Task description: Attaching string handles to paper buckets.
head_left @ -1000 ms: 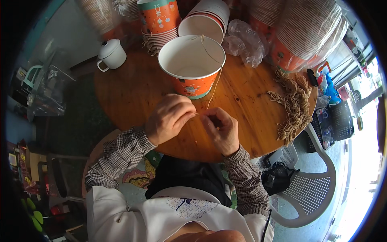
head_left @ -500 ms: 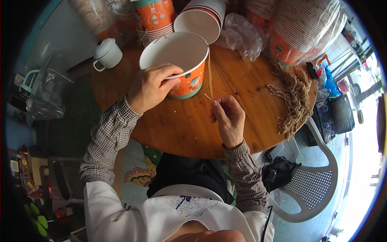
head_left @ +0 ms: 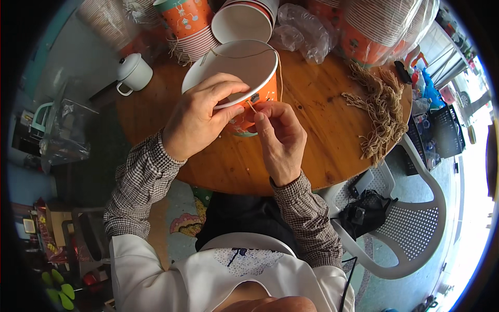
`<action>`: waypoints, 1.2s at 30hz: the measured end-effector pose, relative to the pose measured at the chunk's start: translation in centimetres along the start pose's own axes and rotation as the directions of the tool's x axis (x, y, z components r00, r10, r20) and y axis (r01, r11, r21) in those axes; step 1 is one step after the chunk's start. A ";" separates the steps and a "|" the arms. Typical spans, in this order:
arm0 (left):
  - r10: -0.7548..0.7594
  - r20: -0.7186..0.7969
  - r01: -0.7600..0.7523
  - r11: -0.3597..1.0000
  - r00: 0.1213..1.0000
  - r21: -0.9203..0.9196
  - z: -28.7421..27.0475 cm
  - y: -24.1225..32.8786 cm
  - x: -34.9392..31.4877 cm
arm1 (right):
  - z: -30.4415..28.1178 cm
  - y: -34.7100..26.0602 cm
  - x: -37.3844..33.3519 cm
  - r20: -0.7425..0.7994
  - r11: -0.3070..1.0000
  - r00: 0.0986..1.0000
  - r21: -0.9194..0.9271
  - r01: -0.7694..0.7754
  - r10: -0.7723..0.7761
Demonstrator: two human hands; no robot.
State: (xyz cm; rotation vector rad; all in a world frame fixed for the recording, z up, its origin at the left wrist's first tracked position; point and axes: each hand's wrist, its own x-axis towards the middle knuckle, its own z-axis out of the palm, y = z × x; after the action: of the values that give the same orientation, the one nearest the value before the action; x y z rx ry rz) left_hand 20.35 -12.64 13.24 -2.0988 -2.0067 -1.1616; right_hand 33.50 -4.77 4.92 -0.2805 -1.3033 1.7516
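Gripping, with the bent fingers of the left hand hooked over the edge and the thumb outside, the near rim of a round orange paper bucket with a white inside, at the upper centre of the frame. Pinching tightly, with thumb and forefinger of the right hand, the tip of a thin tan string just beside the bucket's front wall; impossible to tell whether touching it. Strung also across the bucket's mouth and down over its right rim. Working above a round, glossy brown wooden worktop. Showing, right of centre, a loose heap of tan cords; at upper left, a lidded white mug; along the top, a crumpled clear plastic bag and stacked orange paper buckets.
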 end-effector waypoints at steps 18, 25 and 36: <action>-0.041 0.097 0.037 0.998 0.994 0.041 1.5 0.4 -0.4 | -1.4 -1.2 0.0 0.096 0.858 0.993 -0.503 0.105 -0.065; -0.002 0.072 -0.002 0.998 0.997 0.064 1.2 -0.2 -0.8 | -3.5 -3.8 2.2 0.149 0.461 0.846 -0.783 0.416 -0.511; -0.133 0.202 0.184 0.948 0.970 -0.261 -0.5 0.0 -0.4 | -1.4 -4.1 4.7 0.357 0.396 0.822 -0.745 0.538 -0.445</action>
State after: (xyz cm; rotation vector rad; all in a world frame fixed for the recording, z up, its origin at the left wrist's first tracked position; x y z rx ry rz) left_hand 20.17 -13.23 13.42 -2.2807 -2.2478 -1.4005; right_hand 33.90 -0.15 9.31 -0.2751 -1.9897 0.5276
